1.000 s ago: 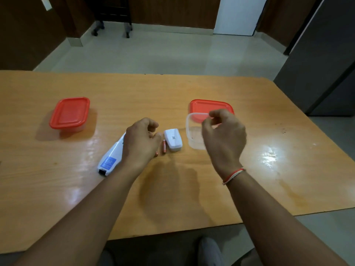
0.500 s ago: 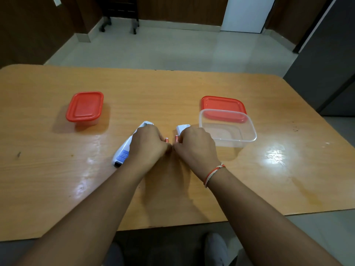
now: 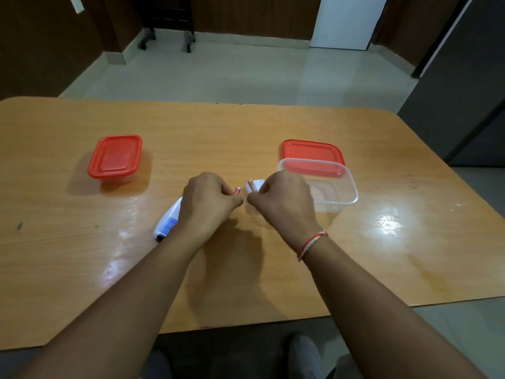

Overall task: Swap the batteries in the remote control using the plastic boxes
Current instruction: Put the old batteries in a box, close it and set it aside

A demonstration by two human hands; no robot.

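My left hand point(image 3: 209, 199) pinches a small red battery point(image 3: 237, 190) whose tip pokes out above the fingers. My right hand point(image 3: 284, 202) pinches a second red battery point(image 3: 249, 185) the same way. The two hands sit side by side, almost touching, at the middle of the wooden table point(image 3: 246, 127). The white remote control point(image 3: 168, 221) lies under my left wrist, mostly hidden. Its white battery cover point(image 3: 258, 184) peeks out behind my right hand. An open clear plastic box point(image 3: 337, 191) stands just right of my right hand, its red lid point(image 3: 311, 151) lying behind it.
A closed box with a red lid point(image 3: 114, 157) stands at the table's left. A dark cabinet point(image 3: 464, 77) rises past the right edge. A wheeled piece of furniture point(image 3: 166, 23) stands on the far floor. My shoes point(image 3: 306, 356) show under the near edge.
Both hands came down from above the table and closed on the two batteries beside the remote. The clear box, earlier partly behind my right hand, now shows fully. The view shifted slightly.
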